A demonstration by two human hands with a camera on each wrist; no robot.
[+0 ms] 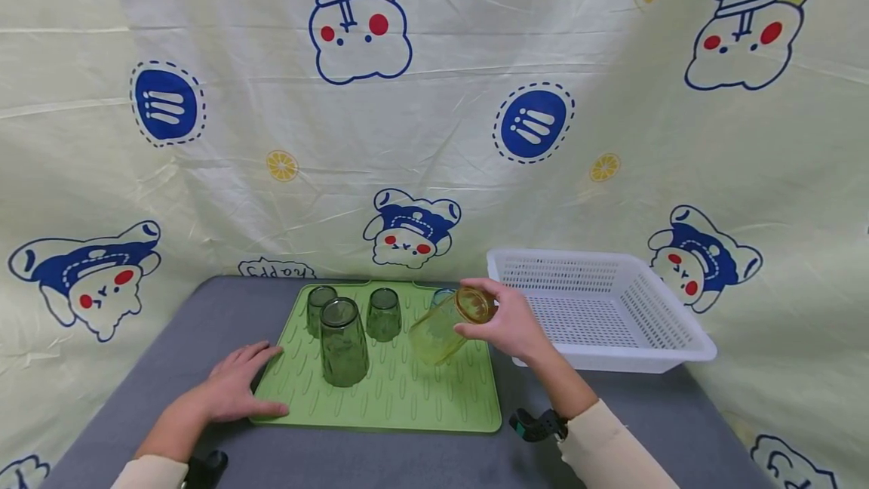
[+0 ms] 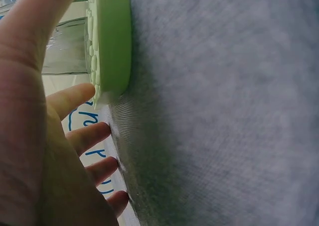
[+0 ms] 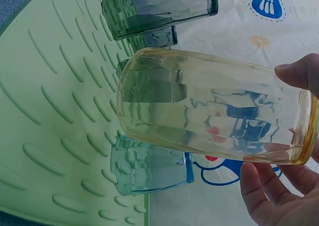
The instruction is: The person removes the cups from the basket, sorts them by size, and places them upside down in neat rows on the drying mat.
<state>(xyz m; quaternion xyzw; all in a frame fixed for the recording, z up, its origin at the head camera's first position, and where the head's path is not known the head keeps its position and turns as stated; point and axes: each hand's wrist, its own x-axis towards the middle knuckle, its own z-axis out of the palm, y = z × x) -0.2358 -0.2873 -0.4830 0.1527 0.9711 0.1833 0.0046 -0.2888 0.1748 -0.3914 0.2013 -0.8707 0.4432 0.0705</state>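
Observation:
A yellow-tinted drinking glass [image 1: 437, 334] is tilted over the right part of the green drying mat [image 1: 407, 406]. My right hand [image 1: 505, 319] grips it near its thick base, and the mouth points down to the left in the head view. Behind it a blue glass [image 3: 149, 166] stands on the mat, mostly hidden in the head view. Upside down on the mat are a tall green glass [image 1: 344, 345] and two shorter green glasses, one at the back left [image 1: 316, 312] and one mid-back [image 1: 384, 315]. My left hand [image 1: 237, 383] touches the mat's left edge, fingers spread.
A white perforated plastic basket [image 1: 611, 357] stands at the back right of the grey table [image 1: 380, 462]. Behind the table hangs a pale printed cloth [image 1: 434, 119]. Both wrists carry dark straps.

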